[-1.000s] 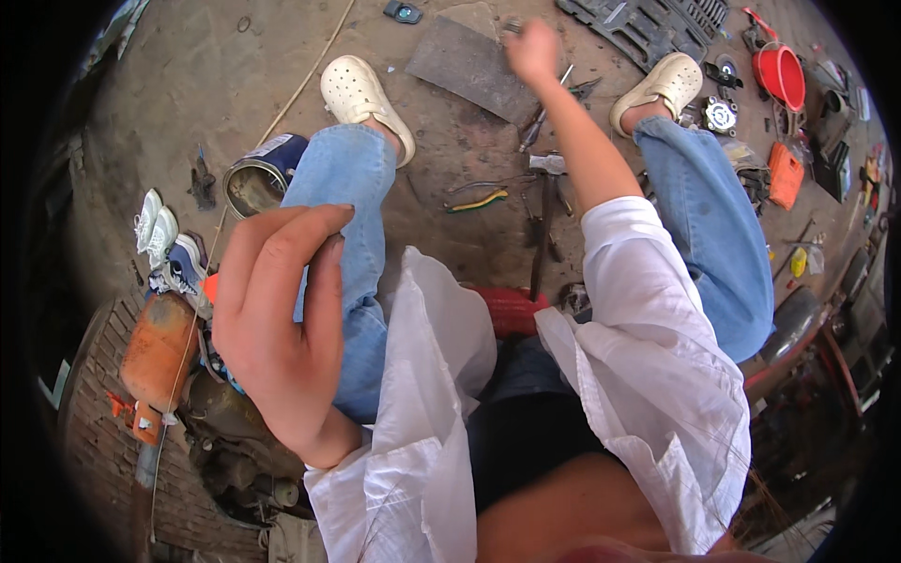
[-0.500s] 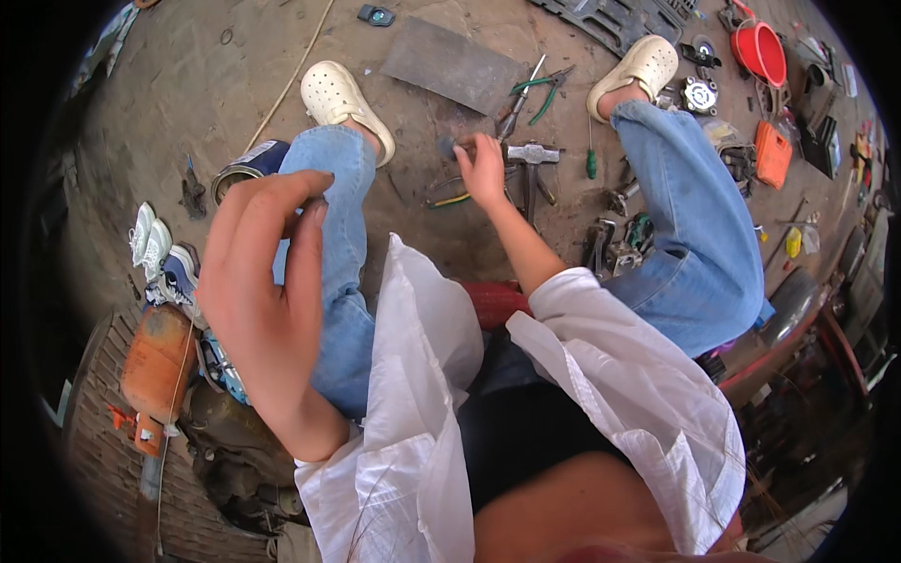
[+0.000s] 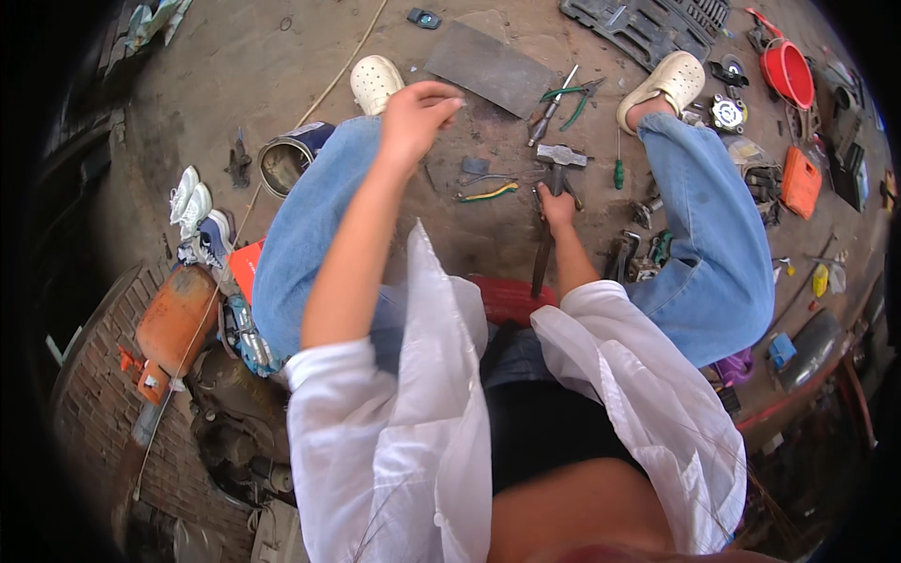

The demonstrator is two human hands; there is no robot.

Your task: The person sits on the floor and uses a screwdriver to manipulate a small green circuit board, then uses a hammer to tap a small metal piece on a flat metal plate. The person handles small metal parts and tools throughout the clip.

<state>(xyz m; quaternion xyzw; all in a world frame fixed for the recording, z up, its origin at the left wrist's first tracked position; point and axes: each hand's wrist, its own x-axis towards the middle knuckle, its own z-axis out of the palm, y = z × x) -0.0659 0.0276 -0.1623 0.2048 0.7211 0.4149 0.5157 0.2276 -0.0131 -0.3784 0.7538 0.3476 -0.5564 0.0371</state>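
My right hand (image 3: 560,206) is wrapped round the handle of a hammer (image 3: 563,156), whose steel head lies on the ground between my feet. Raised over my left shin is my left hand (image 3: 418,120), its fingertips drawn together in a pinch; whatever they may hold is too small to make out. Beside the hammer lie pliers with yellow-green grips (image 3: 488,193) and a small dark flat piece (image 3: 476,165). Farther off are a flat grey metal sheet (image 3: 493,68), green-handled pliers (image 3: 574,101) and a screwdriver with a long shaft (image 3: 554,105).
An open can (image 3: 282,169) stands left of my left leg, near a pair of white shoes (image 3: 190,202) and an orange cylinder (image 3: 176,317). On the right are a green-handled screwdriver (image 3: 618,173), a red basin (image 3: 788,75) and an orange case (image 3: 801,182). A black tool case (image 3: 638,33) lies beyond.
My left hand has moved forward and right, away from close to the camera. My right hand has come back from the ground beside the hammer head and taken hold of the handle.
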